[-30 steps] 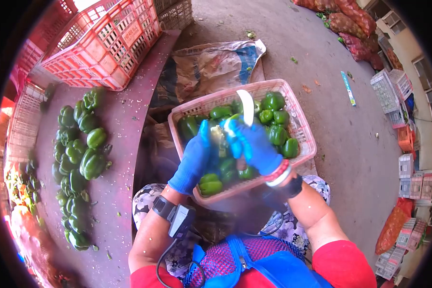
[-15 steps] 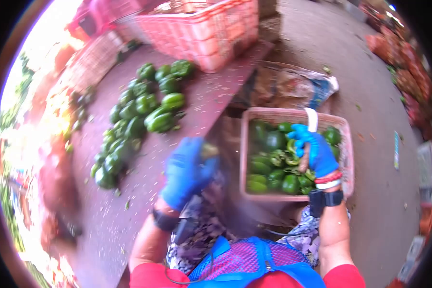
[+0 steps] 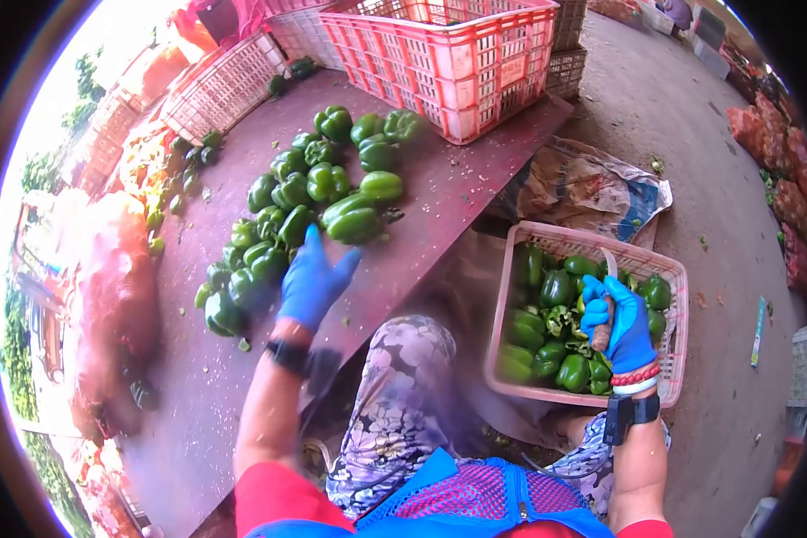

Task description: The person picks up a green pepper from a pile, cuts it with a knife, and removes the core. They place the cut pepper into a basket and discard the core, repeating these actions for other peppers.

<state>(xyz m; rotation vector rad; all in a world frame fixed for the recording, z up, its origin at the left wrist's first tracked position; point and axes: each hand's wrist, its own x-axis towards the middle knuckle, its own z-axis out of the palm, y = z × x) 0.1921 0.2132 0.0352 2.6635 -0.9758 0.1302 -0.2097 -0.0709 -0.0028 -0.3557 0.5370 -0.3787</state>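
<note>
My left hand (image 3: 314, 280), in a blue glove, reaches over the table with thumb and forefinger spread. Its fingertips are right at the near side of a pile of green bell peppers (image 3: 328, 182). Nothing shows in its grasp. My right hand (image 3: 626, 325), also gloved in blue, is closed around the wooden handle of a knife (image 3: 603, 325) whose pale, curved blade points up and away. It hovers over a pink plastic basket (image 3: 680, 336) that holds many green bell peppers (image 3: 558, 289) and some cut, pale green pieces.
The dark red table (image 3: 233, 403) has scattered bits on it. A large pink crate (image 3: 457, 81) stands at its far end, with another crate (image 3: 220, 90) further left. A crumpled sack (image 3: 583, 193) lies beyond the basket. Filled red mesh sacks (image 3: 762, 134) line the right side.
My left hand has moved forward and left to the pepper pile; the pale green piece in it before is gone. My right hand still holds the knife over the basket. The camera view has shifted.
</note>
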